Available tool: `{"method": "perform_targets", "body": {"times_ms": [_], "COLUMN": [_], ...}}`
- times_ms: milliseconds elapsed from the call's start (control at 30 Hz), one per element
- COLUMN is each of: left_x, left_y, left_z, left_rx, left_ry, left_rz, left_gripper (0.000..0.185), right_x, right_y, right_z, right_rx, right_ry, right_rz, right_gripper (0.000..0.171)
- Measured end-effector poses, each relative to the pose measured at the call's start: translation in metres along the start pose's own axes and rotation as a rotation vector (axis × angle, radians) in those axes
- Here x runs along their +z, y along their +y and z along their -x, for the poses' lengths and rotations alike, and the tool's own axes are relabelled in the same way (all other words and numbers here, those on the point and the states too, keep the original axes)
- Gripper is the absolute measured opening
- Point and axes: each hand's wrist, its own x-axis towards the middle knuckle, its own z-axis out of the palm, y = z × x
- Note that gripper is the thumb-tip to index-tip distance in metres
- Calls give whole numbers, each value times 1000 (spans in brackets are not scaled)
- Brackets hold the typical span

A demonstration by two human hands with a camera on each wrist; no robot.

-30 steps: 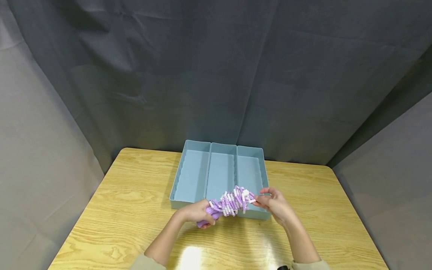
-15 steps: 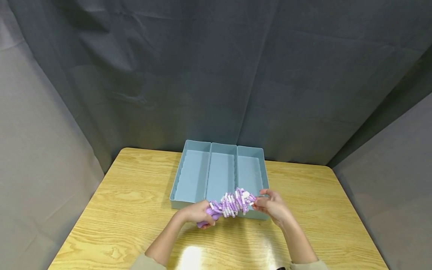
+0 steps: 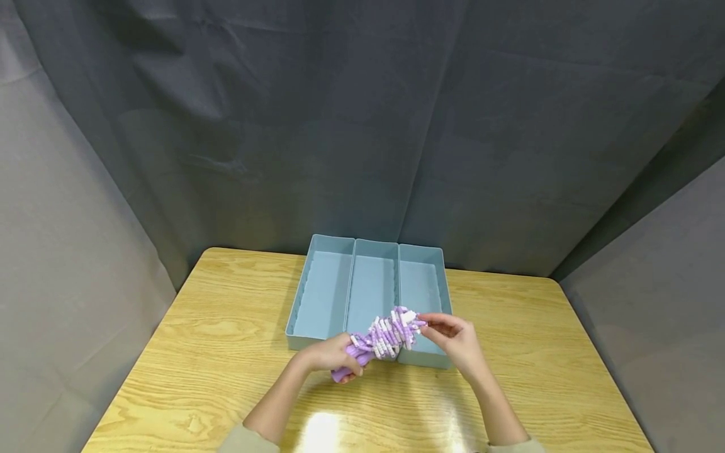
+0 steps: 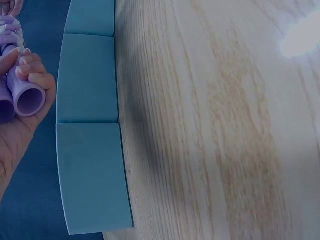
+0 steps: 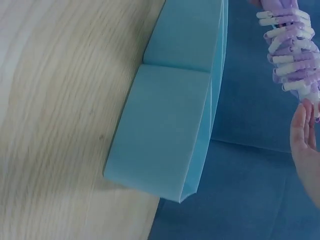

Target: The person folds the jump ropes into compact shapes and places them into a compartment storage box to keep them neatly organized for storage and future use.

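A jump rope [image 3: 387, 336] with purple and white beads is wound into a tight bundle above the front of a blue-grey tray [image 3: 324, 289]. My left hand [image 3: 331, 355] grips its two purple handles [image 4: 19, 89] side by side, their hollow ends showing in the left wrist view. At the bundle's other end, my right hand [image 3: 460, 345] pinches the tip of the rope between thumb and fingers. From the right wrist view, the right fingertips [image 5: 308, 106] meet a white piece at that tip; part of this hand is cut off by the frame edge.
Three long compartments make up the tray, which stands toward the back of the wooden table [image 3: 226, 352]. A dark curtain [image 3: 362, 126] hangs behind the table, with grey cloth panels [image 3: 62, 251] at both sides.
My right hand has moved slightly up and left, and its fingers have shifted on the rope's tip. That end of the bundle is a little higher. My left hand stays in place.
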Motion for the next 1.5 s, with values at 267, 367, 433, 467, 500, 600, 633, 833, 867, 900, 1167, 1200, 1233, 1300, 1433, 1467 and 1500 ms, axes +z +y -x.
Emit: {"method": "perform_targets", "body": {"times_ms": [267, 367, 433, 467, 500, 600, 633, 833, 867, 900, 1167, 1200, 1233, 1300, 1433, 1467, 1500], "left_x": [0, 0, 0, 0, -1, -2, -2, -3, -3, -3, -1, 0, 0, 1, 2, 3, 2], "left_y": [0, 2, 3, 4, 4, 5, 5, 0, -1, -3, -7, -7, -7, -7, -7, -7, -7], "left_z": [1, 0, 0, 0, 0, 0, 0, 1, 1, 1, 2, 2, 2, 2, 2, 2, 2], "left_rx": [-11, -10, -15, -19, -22, -37, -38, -39, -38, -37, -23, -20, -21, -27, -40, -34, -26], "left_ry": [-12, -18, -13, -10, -9, -1, -1, -18, -21, -23, -46, -47, -48, -47, -51, -53, -56], "left_rz": [-3, -8, -9, -9, -8, 11, 13, 33, 41, 49, 80, 81, 81, 83, 99, 105, 108], "left_gripper": [14, 17, 19, 20, 20, 23, 22, 20, 21, 21, 15, 15, 16, 18, 20, 20, 20], "right_x": [3, 6, 8, 9, 10, 14, 15, 24, 26, 28, 33, 32, 31, 30, 29, 28, 28], "right_y": [1, 3, 6, 7, 9, 12, 12, -5, -9, -12, -2, 1, 3, 6, 4, 4, 3], "right_z": [-2, -4, -6, -7, -8, -9, -9, -2, -1, 0, 2, 1, 0, -1, -5, -5, -6], "right_rx": [-394, -525, -586, -612, -639, -692, -697, -614, -594, -572, -163, -100, -44, 49, 180, 205, 222], "right_ry": [24, 96, 149, 171, 190, 221, 224, 278, 291, 303, 350, 353, 357, 353, 314, 302, 287], "right_rz": [457, 595, 605, 596, 571, 482, 458, 439, 450, 454, 210, 171, 136, 72, -181, -245, -297], "right_gripper": [15, 19, 22, 23, 25, 29, 30, 20, 18, 16, 9, 12, 14, 16, 16, 16, 15]}}
